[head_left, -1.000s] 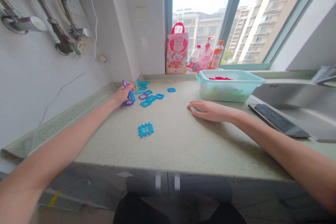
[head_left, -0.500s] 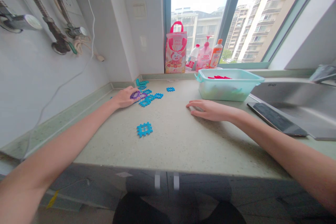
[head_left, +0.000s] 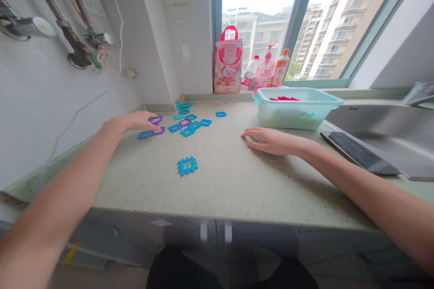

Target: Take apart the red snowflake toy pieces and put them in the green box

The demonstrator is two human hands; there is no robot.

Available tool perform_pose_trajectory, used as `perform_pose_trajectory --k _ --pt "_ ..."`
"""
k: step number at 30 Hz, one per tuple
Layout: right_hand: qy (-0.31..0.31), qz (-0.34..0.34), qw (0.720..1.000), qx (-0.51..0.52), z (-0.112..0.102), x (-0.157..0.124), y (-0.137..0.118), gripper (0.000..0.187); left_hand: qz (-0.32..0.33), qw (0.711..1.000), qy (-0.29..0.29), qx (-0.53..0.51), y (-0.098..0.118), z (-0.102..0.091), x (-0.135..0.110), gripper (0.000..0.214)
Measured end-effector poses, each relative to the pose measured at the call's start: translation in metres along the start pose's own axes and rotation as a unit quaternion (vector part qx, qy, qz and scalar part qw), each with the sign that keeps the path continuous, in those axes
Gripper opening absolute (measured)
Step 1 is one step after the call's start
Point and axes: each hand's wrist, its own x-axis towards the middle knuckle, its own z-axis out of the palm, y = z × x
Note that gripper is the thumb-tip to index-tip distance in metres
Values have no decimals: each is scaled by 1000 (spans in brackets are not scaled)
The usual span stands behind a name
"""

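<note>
My left hand (head_left: 137,121), at the left of the counter, pinches a purple notched building piece (head_left: 155,120) between thumb and fingers. Close under the thumb lie another purple piece (head_left: 158,131) and a blue piece (head_left: 145,135). To the right of that hand is a loose cluster of blue interlocking pieces (head_left: 188,131), with a purple one (head_left: 185,122) among them. A single blue square piece (head_left: 187,165) lies nearer the front. My right hand (head_left: 269,141) rests on the counter, fingers stretched out and holding nothing, in front of the teal plastic bin (head_left: 288,117).
Red pieces (head_left: 284,98) show inside the bin. A phone (head_left: 359,152) lies by the steel sink (head_left: 379,126) at right. A pink bag (head_left: 228,67) and several bottles (head_left: 265,71) stand at the window. A white cable (head_left: 91,99) hangs along the left wall.
My left hand has moved left from the cluster with the purple piece, uncovering several pieces there. My right hand has stayed in place.
</note>
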Motion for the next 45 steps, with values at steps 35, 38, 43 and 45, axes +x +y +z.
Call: perform_pose_trajectory --k 35,38,43,45 --pt "14 7 999 -27 3 2 -6 43 -11 996 91 -2 105 26 39 79" --pt "10 2 1000 -25 3 2 -7 43 -17 996 87 12 108 27 37 85" --pt "6 3 1000 -25 2 3 -6 44 -23 997 75 22 108 24 34 91" --pt "10 3 1000 -21 2 2 -7 43 -21 997 75 22 108 24 34 91"
